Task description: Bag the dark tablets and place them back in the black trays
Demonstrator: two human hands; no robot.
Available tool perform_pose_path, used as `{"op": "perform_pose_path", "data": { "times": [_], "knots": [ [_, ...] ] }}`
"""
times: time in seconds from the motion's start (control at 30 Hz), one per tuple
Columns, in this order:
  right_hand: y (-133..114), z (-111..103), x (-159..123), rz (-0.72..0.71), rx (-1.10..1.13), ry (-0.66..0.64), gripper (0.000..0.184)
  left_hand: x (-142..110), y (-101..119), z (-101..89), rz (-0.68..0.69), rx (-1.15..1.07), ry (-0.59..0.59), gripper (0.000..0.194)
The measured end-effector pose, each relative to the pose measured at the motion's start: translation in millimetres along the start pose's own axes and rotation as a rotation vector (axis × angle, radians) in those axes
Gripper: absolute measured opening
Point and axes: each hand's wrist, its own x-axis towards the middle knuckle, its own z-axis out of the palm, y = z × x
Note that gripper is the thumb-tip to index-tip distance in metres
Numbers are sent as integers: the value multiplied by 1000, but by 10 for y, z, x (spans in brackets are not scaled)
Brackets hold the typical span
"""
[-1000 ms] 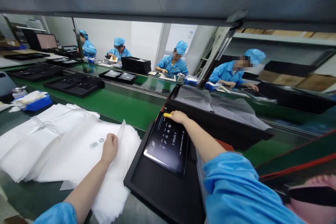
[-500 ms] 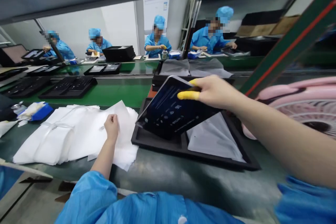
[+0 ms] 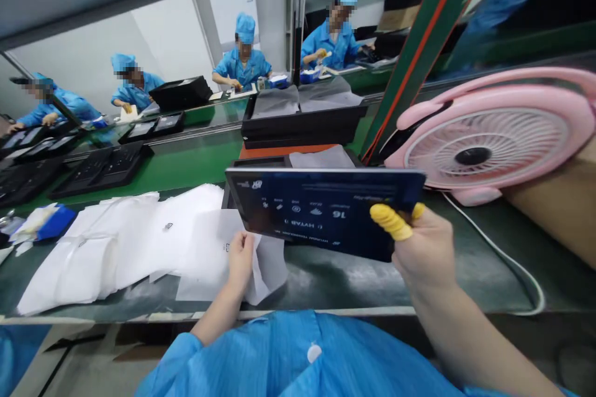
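Observation:
My right hand [image 3: 428, 254], with yellow finger cots on thumb and a finger, grips the right end of a dark tablet [image 3: 321, 208]. The tablet is raised on its long edge above the bench, its printed face toward me with the lettering upside down. My left hand [image 3: 241, 260] pinches the edge of a translucent white sleeve [image 3: 207, 260], beside the tablet's lower left corner. More white sleeves [image 3: 139, 229] lie fanned in a pile to the left, some banded together. Behind the tablet, partly hidden, is a black foam tray [image 3: 274, 162] with a white sleeve in it.
A pink fan [image 3: 488, 136] stands at right, its white cord [image 3: 507, 245] curving over the bench. A black tray stack [image 3: 302, 127] sits behind. Further black trays [image 3: 100, 167] and a blue box [image 3: 56, 221] are at left. Several co-workers sit opposite; another person's forearm [image 3: 554, 198] shows far right.
My right hand has lifted the tablet out of the black tray and brought it nearer, levelling it. My left hand has drawn a white sleeve off the pile toward the right. The view has turned right.

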Motion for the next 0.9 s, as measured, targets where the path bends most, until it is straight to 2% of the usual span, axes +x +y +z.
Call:
{"op": "perform_pose_path", "data": {
  "times": [0.1, 0.2, 0.3, 0.37, 0.4, 0.47, 0.57, 0.67, 0.77, 0.83, 0.9],
  "knots": [
    [183, -88, -212, 11, -147, -90, 27, 56, -14, -27, -113, -234, 89, 25],
    [229, -60, -334, -8, -222, -174, 27, 214, 154, -157, -141, -393, 131, 27],
    [197, 24, -411, -58, -234, -309, 24, 325, 429, -337, 20, -392, 231, 25],
    [193, 84, -455, -64, -214, -370, 23, 289, 626, -414, 198, -231, 289, 21],
    [202, 115, -474, -48, -200, -383, 23, 233, 711, -422, 293, -99, 263, 20],
    [245, 177, -497, 11, -163, -391, 24, 74, 823, -368, 483, 186, 91, 17],
    [346, 261, -473, 174, -92, -363, 27, -155, 803, -202, 700, 439, -164, 18],
    [452, 324, -374, 380, 62, -193, 38, -236, 621, -123, 728, 516, -256, 21],
    [514, 411, -264, 486, 239, -7, 44, -162, 524, -113, 687, 566, -405, 23],
    [520, 517, -228, 488, 312, 32, 44, -64, 618, -36, 722, 592, -519, 23],
    [512, 661, -232, 445, 314, -27, 39, 34, 824, 134, 788, 579, -561, 23]
  ]
}}
